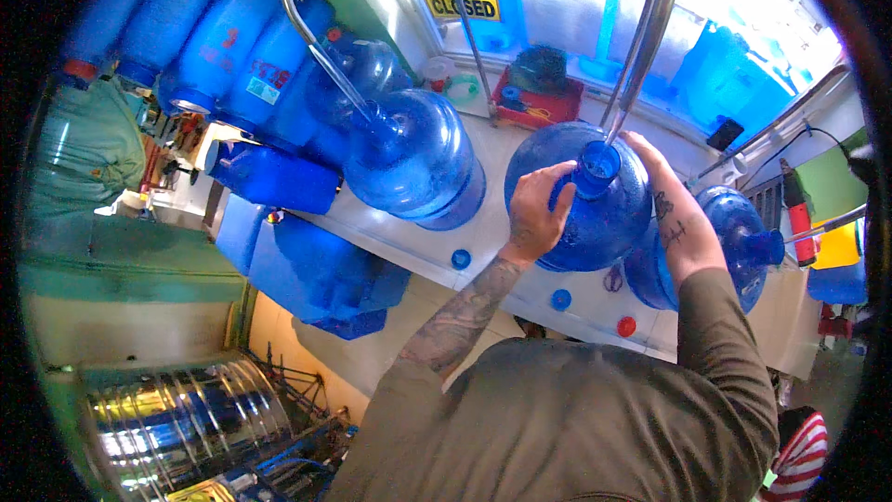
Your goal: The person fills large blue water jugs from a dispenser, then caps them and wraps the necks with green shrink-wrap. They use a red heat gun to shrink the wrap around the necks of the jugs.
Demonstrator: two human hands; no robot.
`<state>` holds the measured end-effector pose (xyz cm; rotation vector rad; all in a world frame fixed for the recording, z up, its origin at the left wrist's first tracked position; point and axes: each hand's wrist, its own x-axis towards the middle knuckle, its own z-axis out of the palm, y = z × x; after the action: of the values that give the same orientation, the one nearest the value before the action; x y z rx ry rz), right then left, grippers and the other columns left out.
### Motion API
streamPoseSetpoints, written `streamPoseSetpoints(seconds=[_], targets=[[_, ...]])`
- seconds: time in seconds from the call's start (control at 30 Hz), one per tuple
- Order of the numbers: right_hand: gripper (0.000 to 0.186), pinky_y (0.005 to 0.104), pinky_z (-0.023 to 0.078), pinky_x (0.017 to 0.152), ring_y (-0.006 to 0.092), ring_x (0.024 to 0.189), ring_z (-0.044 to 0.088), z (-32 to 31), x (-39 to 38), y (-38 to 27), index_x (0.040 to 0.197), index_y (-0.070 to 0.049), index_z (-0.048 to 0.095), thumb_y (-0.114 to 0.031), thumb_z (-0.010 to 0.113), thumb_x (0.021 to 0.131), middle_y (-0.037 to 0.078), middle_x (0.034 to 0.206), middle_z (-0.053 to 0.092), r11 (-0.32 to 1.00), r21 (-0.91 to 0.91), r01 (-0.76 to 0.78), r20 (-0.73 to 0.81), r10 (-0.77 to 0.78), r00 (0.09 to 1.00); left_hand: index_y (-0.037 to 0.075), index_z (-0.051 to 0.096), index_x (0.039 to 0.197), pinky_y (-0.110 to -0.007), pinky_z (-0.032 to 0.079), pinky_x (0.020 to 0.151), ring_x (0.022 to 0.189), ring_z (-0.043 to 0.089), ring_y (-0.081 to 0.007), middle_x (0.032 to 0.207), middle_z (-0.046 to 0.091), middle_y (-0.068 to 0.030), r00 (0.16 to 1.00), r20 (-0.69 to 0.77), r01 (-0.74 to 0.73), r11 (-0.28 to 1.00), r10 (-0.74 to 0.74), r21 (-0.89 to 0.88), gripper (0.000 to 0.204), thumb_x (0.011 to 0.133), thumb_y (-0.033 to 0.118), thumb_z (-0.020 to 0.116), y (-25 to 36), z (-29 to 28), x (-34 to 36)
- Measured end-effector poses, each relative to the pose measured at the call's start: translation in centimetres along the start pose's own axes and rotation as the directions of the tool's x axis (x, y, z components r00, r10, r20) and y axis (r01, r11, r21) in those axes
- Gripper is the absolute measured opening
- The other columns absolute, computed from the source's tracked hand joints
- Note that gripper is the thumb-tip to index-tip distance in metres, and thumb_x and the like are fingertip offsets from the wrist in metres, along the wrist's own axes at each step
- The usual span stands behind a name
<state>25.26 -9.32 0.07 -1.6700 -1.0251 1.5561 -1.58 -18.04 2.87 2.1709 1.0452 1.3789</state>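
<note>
A round blue water jug [578, 240] stands upright on the white counter, its open neck [599, 163] below a metal pipe [641, 51]. My left hand [539, 212] is bent round the left side of the neck, thumb and fingers curled. From the right, my right hand [646, 156] lies against the jug's far shoulder next to the pipe; its fingertips are partly hidden. A second blue jug [409, 163] stands to the left, under another curved pipe [316, 37]. Right of my jug, a third jug [734, 223] has its neck toward the right.
Loose caps lie along the counter's front: a blue one [461, 259], another blue cap [561, 299] and a red one [627, 326]. A red tray [539, 110] sits at the back by the window. Several blue containers [218, 42] crowd the left. A steel drum [190, 423] stands lower left.
</note>
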Motion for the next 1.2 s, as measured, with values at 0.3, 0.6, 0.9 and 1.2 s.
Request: streamPoseSetpoints(seconds=[0.3,0.6,0.9,1.2], targets=[[0.034,0.0442,0.046,0.1,0.0364,0.116,0.06,-2.6,-14.3,4.4,0.124,-0.007,0.061,-0.025,0.062,0.094,0.017,0.123,0.064,0.498,-0.864,0.076,-0.35,-0.701,0.621,-0.004,0.061,0.125,-0.033,0.045,0.103,0.117,0.061,-0.0226,0.123,0.067,-0.0136,0.894,-0.027,0.43,0.874,-0.447,-0.227,0.036,0.103,0.022,0.051,-21.4,3.6,2.1],[0.021,0.0435,0.043,0.105,0.0282,0.111,0.062,-1.5,-19.1,4.5,0.109,-0.005,0.066,-0.018,0.063,0.092,0.011,0.115,0.067,0.249,-0.968,0.021,-0.192,-0.797,0.572,0.006,0.058,0.134,-0.029,0.048,0.091,0.111,0.063,-0.0165,0.127,0.065,-0.007,0.831,0.371,0.548,0.729,-0.415,-0.411,0.042,0.1,0.031,0.058,-22.9,5.5,5.3],[0.025,0.042,0.044,0.103,0.0299,0.109,0.062,-2.4,-18.9,5.9,0.105,-0.003,0.067,-0.024,0.062,0.092,0.013,0.111,0.068,0.289,-0.957,0.004,-0.24,-0.802,0.547,0.0,0.058,0.131,-0.036,0.042,0.104,0.118,0.059,-0.0189,0.128,0.063,-0.0116,0.922,0.254,0.387,0.716,-0.292,-0.581,0.054,0.108,0.044,0.037,-4.5,0.5,6.2],[0.024,0.0412,0.042,0.105,0.0286,0.111,0.062,-1.7,-19.4,6.0,0.106,-0.005,0.068,-0.023,0.064,0.091,0.011,0.112,0.068,0.323,-0.946,-0.008,-0.277,-0.799,0.533,-0.001,0.064,0.122,-0.032,0.045,0.097,0.103,0.063,-0.0181,0.109,0.069,-0.0102,0.923,0.271,0.367,0.832,-0.271,-0.416,0.065,0.107,0.052,0.03,-0.9,0.4,4.8]])
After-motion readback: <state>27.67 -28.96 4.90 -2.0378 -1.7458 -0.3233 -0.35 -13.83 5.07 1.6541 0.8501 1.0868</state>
